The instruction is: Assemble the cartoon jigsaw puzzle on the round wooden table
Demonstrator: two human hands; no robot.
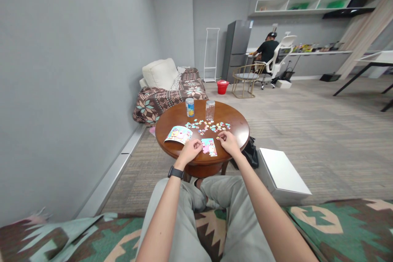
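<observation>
Right hand (229, 143) pinches 1 puzzle piece (217, 138), left hand's (190, 150) grip unclear, 2 jars (210, 111) standing beyond.

1. Taking 12 o'clock as the far rim, bare wood is showing from 1 to 3 o'clock on the round, glossy brown wooden table (241, 126), giving passage.
2. At 11 o'clock, a blue-and-yellow cylindrical jar (190, 107) is standing in the way; at 12, a clear cylindrical jar (210, 111). A narrow gap is running between them.
3. Small multicoloured puzzle pieces (218, 127) are crowding the middle.
4. At 9, a curling, colourful printed sheet (178, 134) is obstructing; at 10, bare wood is opening.
</observation>
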